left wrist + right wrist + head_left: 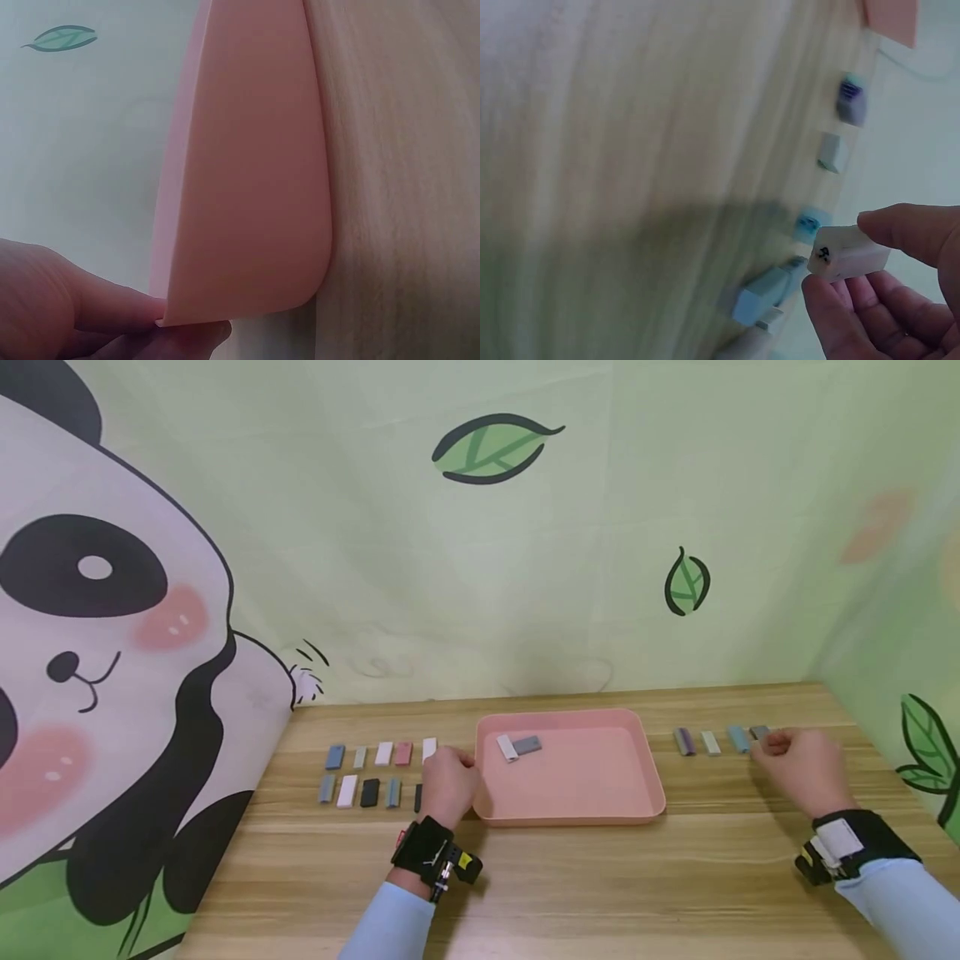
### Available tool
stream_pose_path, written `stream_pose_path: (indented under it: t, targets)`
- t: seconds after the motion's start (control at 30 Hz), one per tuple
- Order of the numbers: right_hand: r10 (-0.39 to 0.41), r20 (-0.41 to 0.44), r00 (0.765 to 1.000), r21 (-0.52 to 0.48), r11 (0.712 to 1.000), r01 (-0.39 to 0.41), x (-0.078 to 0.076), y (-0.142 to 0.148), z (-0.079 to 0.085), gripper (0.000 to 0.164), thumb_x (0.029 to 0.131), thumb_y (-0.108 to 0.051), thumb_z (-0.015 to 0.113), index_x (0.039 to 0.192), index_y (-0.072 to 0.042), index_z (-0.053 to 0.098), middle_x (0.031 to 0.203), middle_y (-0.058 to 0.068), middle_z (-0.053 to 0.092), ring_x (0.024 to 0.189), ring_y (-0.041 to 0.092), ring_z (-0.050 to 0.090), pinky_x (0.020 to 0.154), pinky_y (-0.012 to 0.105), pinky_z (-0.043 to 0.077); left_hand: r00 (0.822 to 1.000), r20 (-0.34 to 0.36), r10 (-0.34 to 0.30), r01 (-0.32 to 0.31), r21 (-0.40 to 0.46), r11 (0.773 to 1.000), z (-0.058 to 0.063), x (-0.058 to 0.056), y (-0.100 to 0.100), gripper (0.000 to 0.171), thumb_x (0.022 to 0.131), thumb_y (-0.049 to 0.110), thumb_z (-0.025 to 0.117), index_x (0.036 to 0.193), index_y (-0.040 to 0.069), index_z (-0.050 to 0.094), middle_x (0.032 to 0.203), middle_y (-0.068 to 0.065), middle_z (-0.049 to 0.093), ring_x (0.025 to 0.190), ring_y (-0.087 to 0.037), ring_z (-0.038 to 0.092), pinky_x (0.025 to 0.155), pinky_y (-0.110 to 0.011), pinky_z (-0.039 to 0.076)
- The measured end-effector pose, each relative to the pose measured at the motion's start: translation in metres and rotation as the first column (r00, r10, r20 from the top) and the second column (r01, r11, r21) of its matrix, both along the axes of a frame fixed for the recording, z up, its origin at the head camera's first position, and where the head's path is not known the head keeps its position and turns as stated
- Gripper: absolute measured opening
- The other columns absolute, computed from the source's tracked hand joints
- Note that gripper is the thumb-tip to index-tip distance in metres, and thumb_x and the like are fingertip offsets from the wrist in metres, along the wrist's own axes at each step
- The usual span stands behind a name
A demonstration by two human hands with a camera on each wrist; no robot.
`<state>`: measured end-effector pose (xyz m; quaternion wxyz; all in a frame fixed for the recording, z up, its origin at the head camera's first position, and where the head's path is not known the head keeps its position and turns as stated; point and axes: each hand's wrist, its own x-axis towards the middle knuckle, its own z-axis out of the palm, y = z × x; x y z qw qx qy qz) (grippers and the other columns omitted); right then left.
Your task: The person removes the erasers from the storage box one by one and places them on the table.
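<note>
My left hand (450, 785) pinches the left rim of a shallow pink tray (570, 820), thumb and fingers on either side of the edge, as the left wrist view shows. Inside the tray lie a white block (507, 747) and a grey block (527, 744). Off to the right, my right hand (806, 768) holds a small white eraser-like block (847, 253) between thumb and fingers, a dark mark on its end. That hand is just beside a grey block (760, 732) and a light blue block (738, 739).
Two rows of small coloured blocks stand left of the tray, among them a blue one (334, 757) and a black one (370, 792); the left hand partly covers some. A purple-grey block (685, 742) and a whitish block (710, 742) lie right of the tray.
</note>
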<state>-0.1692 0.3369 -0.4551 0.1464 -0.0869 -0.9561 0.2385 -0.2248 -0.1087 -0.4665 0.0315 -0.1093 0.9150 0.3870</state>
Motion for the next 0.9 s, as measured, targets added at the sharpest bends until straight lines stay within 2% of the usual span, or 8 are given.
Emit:
stream_pose_path:
  t: [0.3, 0.9]
  targets:
    - [-0.018, 0.080, 0.997, 0.022, 1.000, 0.016, -0.003, -0.005, -0.011, 0.027, 0.077, -0.021, 0.065, 0.079, 0.006, 0.066, 0.071, 0.018, 0.065, 0.061, 0.028, 0.059, 0.050, 0.031, 0.040, 1.000, 0.004, -0.005, 0.005, 0.012, 1.000, 0.002, 0.001, -0.001, 0.012, 0.083, 0.012, 0.062, 0.084, 0.010, 0.073, 0.080, -0.005, 0.064, 0.066, -0.019, 0.058, 0.049, -0.026, 0.043]
    - [-0.002, 0.087, 0.996, 0.073, 0.997, -0.004, -0.005, -0.005, -0.017, 0.027, 0.076, -0.021, 0.064, 0.078, 0.006, 0.068, 0.074, 0.022, 0.066, 0.059, 0.031, 0.059, 0.048, 0.036, 0.041, 1.000, 0.030, 0.008, -0.008, 0.002, 1.000, 0.004, 0.003, 0.001, 0.012, 0.083, 0.013, 0.063, 0.089, 0.010, 0.073, 0.084, -0.005, 0.064, 0.071, -0.019, 0.058, 0.053, -0.026, 0.045]
